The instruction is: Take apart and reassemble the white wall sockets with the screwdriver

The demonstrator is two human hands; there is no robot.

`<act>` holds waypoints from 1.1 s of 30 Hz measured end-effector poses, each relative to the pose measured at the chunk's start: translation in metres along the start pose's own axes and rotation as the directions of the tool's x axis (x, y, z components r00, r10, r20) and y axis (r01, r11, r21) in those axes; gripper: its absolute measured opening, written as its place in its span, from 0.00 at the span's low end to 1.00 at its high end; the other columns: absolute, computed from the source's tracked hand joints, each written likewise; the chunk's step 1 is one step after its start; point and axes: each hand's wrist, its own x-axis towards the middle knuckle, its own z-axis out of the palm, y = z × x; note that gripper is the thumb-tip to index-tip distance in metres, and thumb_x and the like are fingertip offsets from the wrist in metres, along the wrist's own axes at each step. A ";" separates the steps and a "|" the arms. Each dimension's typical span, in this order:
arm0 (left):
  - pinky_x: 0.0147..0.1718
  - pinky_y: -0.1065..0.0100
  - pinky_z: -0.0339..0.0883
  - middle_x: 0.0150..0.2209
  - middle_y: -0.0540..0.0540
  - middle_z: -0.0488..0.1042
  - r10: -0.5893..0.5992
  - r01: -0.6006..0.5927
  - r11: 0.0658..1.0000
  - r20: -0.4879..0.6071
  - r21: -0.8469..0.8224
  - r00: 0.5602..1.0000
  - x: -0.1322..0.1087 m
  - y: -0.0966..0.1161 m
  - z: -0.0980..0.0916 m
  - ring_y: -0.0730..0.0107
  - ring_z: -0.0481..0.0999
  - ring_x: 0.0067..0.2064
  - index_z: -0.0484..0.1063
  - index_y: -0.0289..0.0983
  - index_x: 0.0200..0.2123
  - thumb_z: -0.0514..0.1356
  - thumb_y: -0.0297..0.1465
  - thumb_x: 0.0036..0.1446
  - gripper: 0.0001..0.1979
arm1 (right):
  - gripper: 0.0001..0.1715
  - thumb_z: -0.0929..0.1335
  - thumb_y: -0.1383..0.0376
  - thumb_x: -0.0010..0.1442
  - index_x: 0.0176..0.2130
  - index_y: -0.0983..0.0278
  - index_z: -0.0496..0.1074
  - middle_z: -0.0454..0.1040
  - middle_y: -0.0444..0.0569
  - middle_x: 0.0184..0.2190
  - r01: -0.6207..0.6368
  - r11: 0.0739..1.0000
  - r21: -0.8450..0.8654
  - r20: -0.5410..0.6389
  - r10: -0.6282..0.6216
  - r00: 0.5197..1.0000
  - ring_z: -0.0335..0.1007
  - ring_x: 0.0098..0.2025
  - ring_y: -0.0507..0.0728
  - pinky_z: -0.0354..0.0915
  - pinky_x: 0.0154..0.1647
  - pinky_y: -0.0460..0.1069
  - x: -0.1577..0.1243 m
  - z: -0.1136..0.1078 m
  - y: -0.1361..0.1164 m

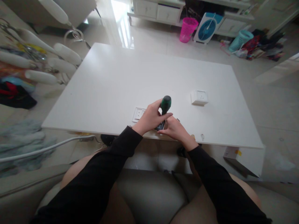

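The left hand is closed around a screwdriver, with the fingers behind the green handle and the thumb lying across its front. The screwdriver stands nearly upright over the near edge of the white surface, its dark-capped end up, and its lower part goes down between the two hands. The right hand is just beside, its fingers and thumb drawn in narrow about a small dark piece under the screwdriver; most of that piece is covered by the hands, and whether the screwdriver's tip touches it cannot be told. Just to the left of the left hand, a white socket plate lies flat on the surface, partly hidden by that hand. Apart from the hands, on the right, a white socket box rests on the surface with its holes facing up. A small clear item, too small to make out, lies by the near edge, to the right of the right hand. Across the floor beyond the surface are a pink basket, a blue and white fan and a pale blue basket.
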 end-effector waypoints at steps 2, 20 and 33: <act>0.33 0.67 0.70 0.38 0.46 0.79 -0.037 0.037 0.999 0.037 -0.011 0.999 0.000 -0.001 0.000 0.69 0.75 0.35 0.73 0.37 0.42 0.67 0.34 0.59 0.11 | 0.41 0.83 0.61 0.46 0.56 0.64 0.71 0.75 0.58 0.53 0.002 1.000 0.015 0.001 -0.002 1.000 0.72 0.57 0.69 0.70 0.58 0.64 0.001 0.000 0.000; 0.34 0.67 0.74 0.34 0.50 0.74 -0.035 0.027 0.996 -0.101 -0.085 0.994 0.002 -0.008 -0.011 0.69 0.76 0.36 0.70 0.39 0.41 0.69 0.35 0.57 0.13 | 0.42 0.81 0.62 0.48 0.58 0.61 0.67 0.71 0.55 0.54 -0.013 1.000 0.010 0.011 0.013 1.000 0.70 0.57 0.67 0.68 0.60 0.62 -0.002 -0.003 -0.006; 0.36 0.65 0.71 0.35 0.48 0.72 -0.002 0.004 1.000 -0.202 0.012 0.979 0.005 -0.009 -0.010 0.68 0.73 0.37 0.70 0.40 0.42 0.63 0.36 0.64 0.08 | 0.39 0.79 0.62 0.46 0.52 0.60 0.61 0.66 0.55 0.52 -0.058 0.997 -0.041 -0.042 0.056 0.998 0.68 0.52 0.66 0.70 0.53 0.60 -0.003 0.004 -0.007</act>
